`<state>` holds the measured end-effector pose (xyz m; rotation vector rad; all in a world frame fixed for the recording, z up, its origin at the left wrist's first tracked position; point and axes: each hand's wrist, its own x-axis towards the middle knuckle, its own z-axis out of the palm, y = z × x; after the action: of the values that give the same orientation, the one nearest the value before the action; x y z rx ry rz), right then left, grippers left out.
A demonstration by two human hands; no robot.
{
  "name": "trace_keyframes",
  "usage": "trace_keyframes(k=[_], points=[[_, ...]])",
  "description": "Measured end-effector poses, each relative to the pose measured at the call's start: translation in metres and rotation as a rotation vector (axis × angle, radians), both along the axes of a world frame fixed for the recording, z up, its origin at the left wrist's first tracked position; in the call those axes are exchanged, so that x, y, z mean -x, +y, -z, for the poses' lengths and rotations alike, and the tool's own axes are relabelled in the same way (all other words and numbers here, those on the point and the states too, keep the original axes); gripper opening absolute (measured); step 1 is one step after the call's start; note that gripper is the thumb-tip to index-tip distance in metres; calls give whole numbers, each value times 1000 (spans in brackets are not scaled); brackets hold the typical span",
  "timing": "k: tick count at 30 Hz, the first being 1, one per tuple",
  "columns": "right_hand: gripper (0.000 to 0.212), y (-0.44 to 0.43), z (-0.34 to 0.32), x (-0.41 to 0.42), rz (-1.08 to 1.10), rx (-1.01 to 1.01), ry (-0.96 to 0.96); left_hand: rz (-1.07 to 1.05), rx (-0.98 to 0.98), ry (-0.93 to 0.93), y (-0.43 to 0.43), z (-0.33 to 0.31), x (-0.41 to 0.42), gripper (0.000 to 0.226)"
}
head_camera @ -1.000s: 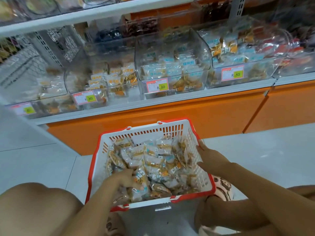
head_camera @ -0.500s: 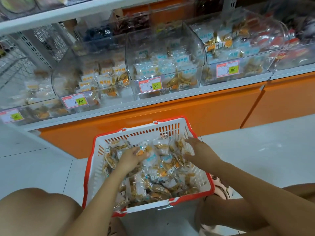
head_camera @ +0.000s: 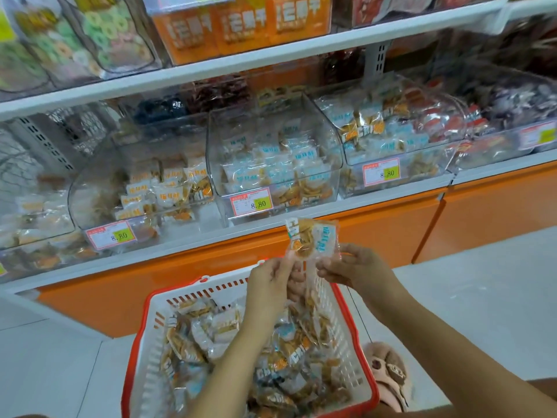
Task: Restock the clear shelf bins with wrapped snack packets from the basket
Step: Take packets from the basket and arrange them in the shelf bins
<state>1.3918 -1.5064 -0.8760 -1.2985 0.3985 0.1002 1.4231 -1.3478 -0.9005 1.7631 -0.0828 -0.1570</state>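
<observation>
Head view: pinching wrapped snack packets (head_camera: 312, 239) in left hand (head_camera: 271, 279) and right hand (head_camera: 358, 267), above the basket (head_camera: 144, 312); lift far over the middle clear bin (head_camera: 330, 146) lip, then release together.

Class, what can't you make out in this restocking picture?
Head view:
- Print on the clear wrapped snack packets pinched by left hand and right hand: blurred.
- Near rim of the red-and-white plastic basket: cut by bottom edge.
- Price label on the rightmost clear bin: cut by right edge.

The basket (head_camera: 150, 351) sits on the floor (head_camera: 482, 297) at six o'clock, holding packets (head_camera: 193, 336); the shelf bins (head_camera: 271, 140) stand beyond at twelve, a slipper (head_camera: 388, 372) at four.
</observation>
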Motion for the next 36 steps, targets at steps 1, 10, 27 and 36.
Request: trace_keyframes(k=[1, 10, 27, 36], points=[[22, -4, -4, -1, 8, 9, -4, -20, -29, -41, -2, -1, -1, 34], [21, -42, -73, -17, -208, 65, -29, -168, 139, -292, -12, -50, -16, 35], [29, -146, -130, -43, -71, 415, -71, 159, 145, -44, -117, -97, -69, 59], [12, -153, -114, -82, 326, -134, -141, 101, 608, 204, -173, -106, -107, 38]])
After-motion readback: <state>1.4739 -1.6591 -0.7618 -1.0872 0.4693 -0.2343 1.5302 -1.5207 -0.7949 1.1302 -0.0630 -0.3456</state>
